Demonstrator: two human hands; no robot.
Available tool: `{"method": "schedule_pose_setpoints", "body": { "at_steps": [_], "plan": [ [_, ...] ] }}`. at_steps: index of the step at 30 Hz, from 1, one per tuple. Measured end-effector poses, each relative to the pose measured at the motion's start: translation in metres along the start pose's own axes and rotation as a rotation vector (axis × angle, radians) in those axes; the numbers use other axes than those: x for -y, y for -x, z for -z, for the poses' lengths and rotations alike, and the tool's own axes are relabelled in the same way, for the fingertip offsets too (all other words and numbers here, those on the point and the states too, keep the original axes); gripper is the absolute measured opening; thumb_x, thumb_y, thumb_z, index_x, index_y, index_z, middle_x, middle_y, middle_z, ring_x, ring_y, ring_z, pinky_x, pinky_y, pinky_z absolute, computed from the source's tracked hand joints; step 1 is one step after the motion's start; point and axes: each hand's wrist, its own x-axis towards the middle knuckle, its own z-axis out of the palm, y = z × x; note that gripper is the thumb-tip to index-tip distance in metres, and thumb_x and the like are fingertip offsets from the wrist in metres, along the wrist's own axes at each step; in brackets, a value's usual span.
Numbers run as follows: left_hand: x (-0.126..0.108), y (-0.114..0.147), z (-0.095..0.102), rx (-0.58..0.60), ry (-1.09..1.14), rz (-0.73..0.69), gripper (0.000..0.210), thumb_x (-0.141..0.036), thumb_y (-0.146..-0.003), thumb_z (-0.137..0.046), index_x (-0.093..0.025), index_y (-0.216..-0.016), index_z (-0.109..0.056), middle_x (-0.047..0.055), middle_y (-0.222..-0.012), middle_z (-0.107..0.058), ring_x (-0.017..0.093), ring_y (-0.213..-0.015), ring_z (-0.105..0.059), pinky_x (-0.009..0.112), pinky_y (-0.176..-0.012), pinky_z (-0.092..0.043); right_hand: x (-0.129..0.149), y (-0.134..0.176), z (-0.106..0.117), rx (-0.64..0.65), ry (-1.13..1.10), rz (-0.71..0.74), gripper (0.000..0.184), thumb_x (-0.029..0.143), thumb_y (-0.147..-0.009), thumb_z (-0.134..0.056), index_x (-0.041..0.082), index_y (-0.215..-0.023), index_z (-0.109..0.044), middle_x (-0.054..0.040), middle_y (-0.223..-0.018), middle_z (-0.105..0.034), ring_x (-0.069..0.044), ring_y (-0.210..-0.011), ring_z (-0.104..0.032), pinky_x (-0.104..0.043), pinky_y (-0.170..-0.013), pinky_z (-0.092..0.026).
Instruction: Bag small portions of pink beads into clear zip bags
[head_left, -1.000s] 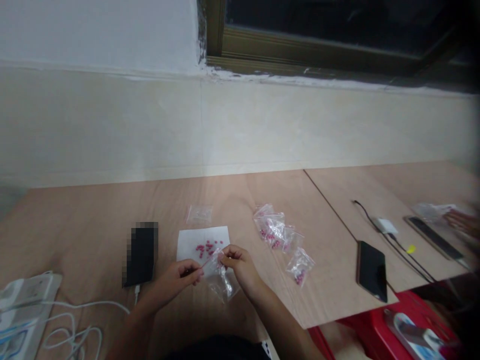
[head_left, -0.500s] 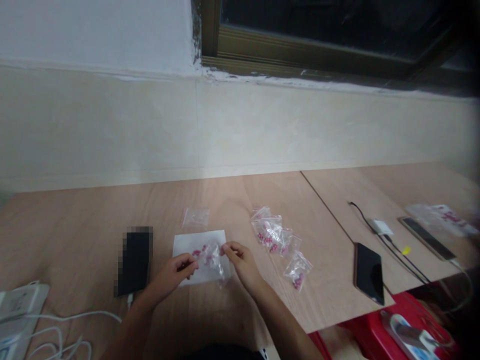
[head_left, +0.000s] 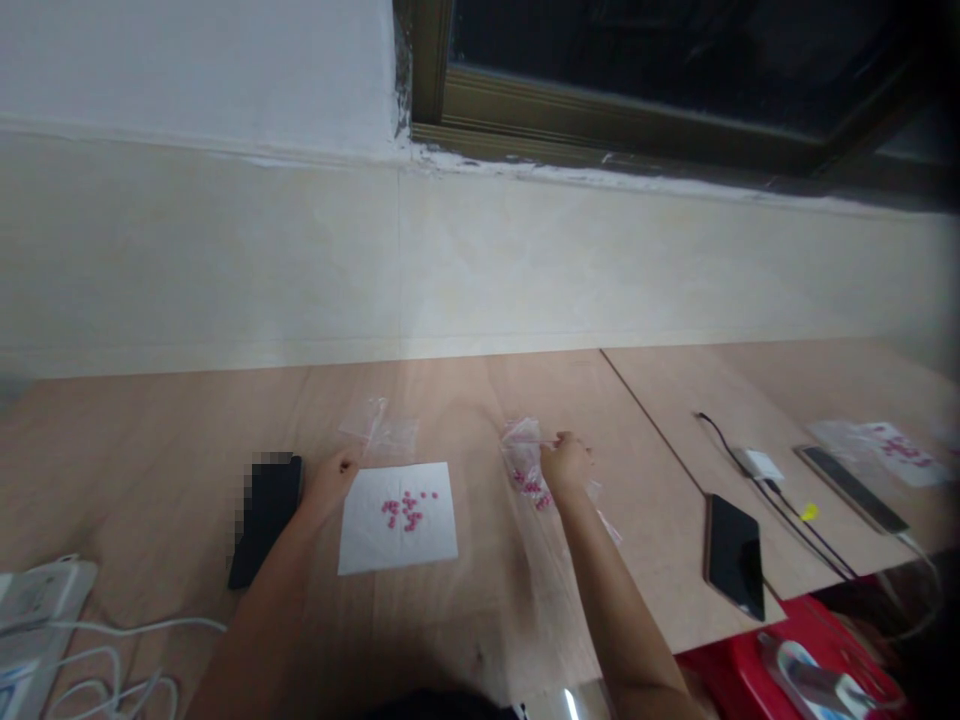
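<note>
A white sheet of paper [head_left: 356, 545] lies on the table with several small pink beads [head_left: 409, 512] loose in its middle. My left hand [head_left: 337, 475] is by the paper's upper left corner, just below clear plastic bags [head_left: 394, 436] that overlap on the table; its fingers are not clear enough to read. Further right, my right hand [head_left: 568, 462] is closed at the top edge of a small clear zip bag [head_left: 529, 440] in a cluster of such bags. Pink beads [head_left: 531, 488] show in the cluster, and my right hand and forearm hide part of it.
A dark phone [head_left: 266, 530] lies left of the paper, near a white power strip [head_left: 56, 610] with cables. On the right are another phone [head_left: 735, 555], a white adapter [head_left: 763, 465], a slim device [head_left: 851, 488] and a bead-covered sheet [head_left: 904, 450]. A red stool [head_left: 799, 640] stands below the edge.
The bag between my hands over the paper is gone from there, and the beads lie uncovered. A second bag lies behind the paper. My left hand moved up and left, my right hand to the bag cluster.
</note>
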Motion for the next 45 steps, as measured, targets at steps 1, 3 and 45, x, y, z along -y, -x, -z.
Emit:
{"method": "schedule_pose_setpoints", "body": {
  "at_steps": [1, 3, 45],
  "plan": [
    [0.001, 0.003, 0.001, -0.013, -0.006, 0.006, 0.021, -0.026, -0.068, -0.049, -0.015, -0.083, -0.059, 0.001, -0.066, -0.06, 0.018, -0.065, -0.055, 0.025, -0.057, -0.041, -0.002, 0.0, -0.001, -0.004, -0.014, -0.007, 0.024, 0.025, -0.08, -0.049, 0.009, -0.095, -0.058, -0.0146, -0.092, -0.059, -0.02, -0.081, -0.057, -0.033, -0.069, -0.044],
    [0.003, 0.011, 0.005, -0.041, -0.012, 0.019, 0.027, -0.026, -0.069, -0.048, -0.013, -0.091, -0.056, 0.002, -0.068, -0.06, 0.018, -0.067, -0.056, 0.026, -0.058, -0.042, -0.003, 0.005, 0.004, -0.014, -0.119, -0.004, 0.023, 0.023, -0.076, -0.048, 0.008, -0.086, -0.062, -0.016, -0.082, -0.062, -0.022, -0.075, -0.057, -0.032, -0.065, -0.042],
    [-0.04, 0.127, -0.01, 0.495, 0.144, -0.136, 0.02, -0.028, -0.074, -0.052, -0.015, -0.058, -0.047, -0.005, -0.052, -0.048, 0.008, -0.045, -0.05, 0.018, -0.044, -0.038, 0.095, 0.147, 0.043, 1.044, -0.896, 0.102, 0.016, 0.014, -0.065, -0.051, 0.016, -0.049, -0.056, 0.0032, -0.046, -0.054, -0.009, -0.045, -0.046, -0.02, -0.046, -0.034]
  ]
}}
